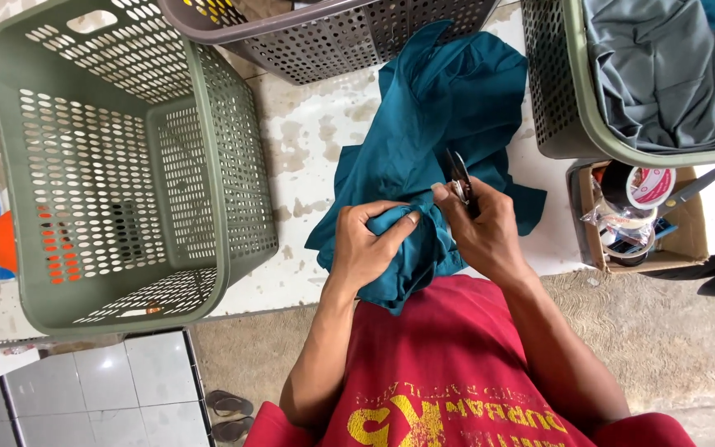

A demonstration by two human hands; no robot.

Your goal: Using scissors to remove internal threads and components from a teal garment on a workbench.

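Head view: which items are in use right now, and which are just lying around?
In use:
- teal garment, bunched in the left hand
- small snips, in the right hand

Lying about:
- empty green basket
- grey basket
- basket of grey cloth
- cardboard box with tape rolls

Free room: bare table (pixel 308 157) strip between green basket (pixel 208 165) and teal cloth (pixel 440 108), wide enough for a hand. Blocked at back by grey basket (pixel 333 41), touching cloth's top edge. Right side tight: second green basket (pixel 556 91) w/ grey fabric, cardboard box (pixel 680 240) of tape rolls just below it. Cloth covers table centre; both hands sit on its near end.
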